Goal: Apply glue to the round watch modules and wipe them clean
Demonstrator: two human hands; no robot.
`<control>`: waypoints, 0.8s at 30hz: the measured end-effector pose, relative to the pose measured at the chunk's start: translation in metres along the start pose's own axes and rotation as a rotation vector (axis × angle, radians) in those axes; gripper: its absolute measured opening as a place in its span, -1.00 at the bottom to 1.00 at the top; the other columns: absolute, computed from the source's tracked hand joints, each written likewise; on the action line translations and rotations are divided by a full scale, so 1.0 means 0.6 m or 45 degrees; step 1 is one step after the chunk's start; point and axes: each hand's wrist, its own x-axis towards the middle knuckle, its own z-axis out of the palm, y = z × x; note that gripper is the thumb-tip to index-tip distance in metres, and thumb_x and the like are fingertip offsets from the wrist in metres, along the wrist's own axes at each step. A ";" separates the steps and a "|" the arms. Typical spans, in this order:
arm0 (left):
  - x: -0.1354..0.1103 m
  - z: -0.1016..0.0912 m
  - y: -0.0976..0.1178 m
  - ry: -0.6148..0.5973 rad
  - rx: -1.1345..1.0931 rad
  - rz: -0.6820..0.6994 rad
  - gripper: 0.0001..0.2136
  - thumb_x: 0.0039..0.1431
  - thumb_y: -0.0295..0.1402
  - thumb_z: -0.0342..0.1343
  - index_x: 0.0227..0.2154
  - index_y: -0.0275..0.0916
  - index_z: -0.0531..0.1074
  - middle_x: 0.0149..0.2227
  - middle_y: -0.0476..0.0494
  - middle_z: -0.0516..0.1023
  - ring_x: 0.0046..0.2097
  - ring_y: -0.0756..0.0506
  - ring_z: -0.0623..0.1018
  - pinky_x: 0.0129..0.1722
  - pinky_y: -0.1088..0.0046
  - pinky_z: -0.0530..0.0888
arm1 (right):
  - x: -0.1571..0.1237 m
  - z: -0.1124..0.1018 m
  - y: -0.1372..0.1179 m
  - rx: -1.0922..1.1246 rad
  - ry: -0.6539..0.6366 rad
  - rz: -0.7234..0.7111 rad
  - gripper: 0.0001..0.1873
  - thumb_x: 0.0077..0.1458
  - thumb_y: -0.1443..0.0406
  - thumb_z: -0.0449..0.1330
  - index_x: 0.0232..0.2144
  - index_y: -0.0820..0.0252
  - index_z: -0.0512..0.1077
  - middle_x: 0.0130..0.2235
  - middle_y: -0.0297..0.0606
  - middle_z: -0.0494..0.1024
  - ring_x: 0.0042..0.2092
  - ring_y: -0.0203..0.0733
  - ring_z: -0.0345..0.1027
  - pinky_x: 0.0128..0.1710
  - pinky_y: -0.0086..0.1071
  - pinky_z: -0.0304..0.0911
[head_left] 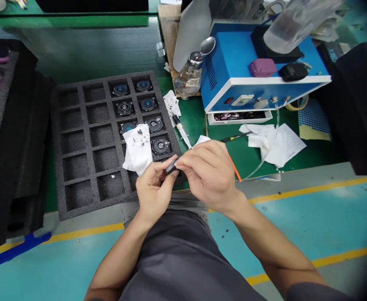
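My left hand [154, 188] grips a dark, round watch case [171, 166] by its edge, tilted between thumb and fingers. Against the case's right side press the pinched fingertips of my right hand [208, 173]; whatever they hold is too small and hidden to name. Just behind my hands lies a black foam tray [106, 184] with square pockets. Several round watch cases [160, 145] sit in its right-hand pockets. A white tissue [138, 148] with small dark bits on it covers part of the tray, near my left hand.
A syringe [182, 131] lies right of the tray. Beyond it stand a glass bottle [188, 77] and a blue machine [230, 54] with a clear tube. Crumpled tissues [261, 140], a black pen-like tool [236, 136] and an orange stick [234, 167] lie at right. Foam trays [6, 104] are stacked at left.
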 end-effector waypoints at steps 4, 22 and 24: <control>0.000 0.002 -0.005 0.018 0.023 -0.009 -0.82 0.15 -0.43 0.32 -0.17 -0.22 0.57 -0.09 -0.20 0.71 -0.05 -0.15 0.69 0.02 0.27 0.62 | 0.002 -0.011 0.013 -0.293 -0.116 -0.185 -0.80 0.27 0.42 0.12 -0.27 0.05 0.50 -0.33 -0.36 0.61 -0.20 -0.13 0.34 -0.04 -0.11 0.12; 0.000 0.004 -0.022 -0.039 0.127 0.001 -0.79 0.20 -0.37 0.27 -0.10 -0.24 0.53 -0.12 -0.18 0.69 -0.11 -0.10 0.67 -0.03 0.33 0.60 | 0.003 -0.015 0.025 -0.550 -0.126 -0.301 -0.78 0.26 0.46 0.11 -0.37 0.11 0.48 -0.40 -0.37 0.58 -0.22 -0.14 0.29 0.03 -0.14 0.10; 0.004 0.007 -0.014 0.027 0.085 -0.046 -0.78 0.16 -0.36 0.30 -0.14 -0.25 0.52 -0.15 -0.18 0.69 -0.13 -0.10 0.68 -0.05 0.34 0.61 | -0.002 -0.021 0.031 -0.582 -0.225 -0.343 -0.74 0.25 0.49 0.10 -0.40 0.10 0.48 -0.45 -0.37 0.53 -0.22 -0.16 0.30 0.09 -0.15 0.09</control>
